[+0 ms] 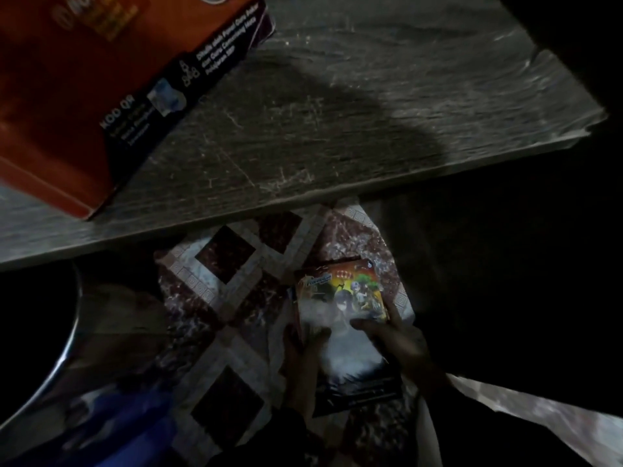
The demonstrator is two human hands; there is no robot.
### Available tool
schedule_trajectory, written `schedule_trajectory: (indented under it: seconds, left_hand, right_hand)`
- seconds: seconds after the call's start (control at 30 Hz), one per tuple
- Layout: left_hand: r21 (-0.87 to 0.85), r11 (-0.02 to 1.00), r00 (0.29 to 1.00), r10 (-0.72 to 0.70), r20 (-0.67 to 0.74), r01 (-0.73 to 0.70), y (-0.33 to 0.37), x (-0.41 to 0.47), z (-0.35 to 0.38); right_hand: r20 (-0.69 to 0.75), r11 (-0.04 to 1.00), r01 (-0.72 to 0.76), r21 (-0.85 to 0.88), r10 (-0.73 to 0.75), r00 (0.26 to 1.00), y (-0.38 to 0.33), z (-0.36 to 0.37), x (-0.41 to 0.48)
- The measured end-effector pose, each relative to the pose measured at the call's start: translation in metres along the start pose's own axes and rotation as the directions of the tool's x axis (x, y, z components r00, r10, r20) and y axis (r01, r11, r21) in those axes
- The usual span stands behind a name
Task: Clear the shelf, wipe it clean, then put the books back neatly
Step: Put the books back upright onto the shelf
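Left hand (298, 352) and right hand (401, 338) grip comic books (340, 298) over the tiled floor (215, 298), below the shelf (337, 112)'s front edge. An orange book (67, 96) marked "KOD QR" lies at the shelf's left; scratched board stretches rightward.

The orange book (84, 96) reads "KOD QR" (other print blurred).

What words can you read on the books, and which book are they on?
"KOD QR": dark strip of the orange book on the shelf.
"Ditulis oleh Panel Guru Pakar dan Guru Cemerlang Mata Pelajaran SBP": same strip, blurry, best guess.
Smaller lines under "KOD QR" and the yellow title: too blurred.
Comic book in the left hand and right hand: title too blurred.
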State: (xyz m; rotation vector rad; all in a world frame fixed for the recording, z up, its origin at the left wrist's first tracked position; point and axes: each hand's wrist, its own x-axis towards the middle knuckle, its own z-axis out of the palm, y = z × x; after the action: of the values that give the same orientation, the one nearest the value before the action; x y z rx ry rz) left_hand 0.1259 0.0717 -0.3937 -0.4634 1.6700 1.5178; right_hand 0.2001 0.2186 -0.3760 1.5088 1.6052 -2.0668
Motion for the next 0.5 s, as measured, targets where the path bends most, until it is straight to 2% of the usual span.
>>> schedule_trajectory:
  seconds: [0.07, 0.17, 0.23, 0.3, 0.33, 0.43, 0.5]
  left_hand:
    - [0.017, 1.000, 0.995, -0.004, 0.102, 0.002, 0.014, 0.002, -0.007]
    - [0.087, 0.996, 0.948, -0.062, 0.312, 0.037, 0.034, -0.011, -0.017]
    - [0.124, 0.989, 0.946, 0.036, 0.322, -0.079, 0.044, -0.023, -0.022]
    - [0.160, 0.966, 0.941, 0.148, 0.305, -0.204, 0.060, -0.038, -0.025]
    - [0.169, 0.962, 0.937, 0.153, 0.314, -0.214, 0.068, -0.045, -0.028]
    - [0.138, 0.975, 0.934, 0.116, 0.339, -0.171, 0.093, -0.078, -0.041]
    - [0.142, 0.979, 0.943, 0.094, 0.320, -0.146, 0.114, -0.102, -0.049]
  right_hand:
    - [0.034, 0.995, -0.047, 0.091, 0.044, 0.998, 0.002, 0.003, 0.002]
    - [0.109, 0.977, -0.121, 0.173, 0.103, 0.989, 0.003, 0.008, -0.005]
    - [0.194, 0.965, -0.175, 0.197, 0.137, 0.971, -0.002, 0.008, -0.015]
    - [0.299, 0.965, -0.215, 0.149, 0.164, 0.940, -0.010, 0.009, -0.028]
    - [0.360, 0.966, -0.234, 0.108, 0.181, 0.915, -0.016, 0.010, -0.038]
    - [0.244, 0.962, -0.264, -0.072, 0.273, 0.931, -0.025, 0.007, -0.064]
    - [0.222, 0.962, -0.237, -0.135, 0.262, 0.939, -0.034, 0.004, -0.079]
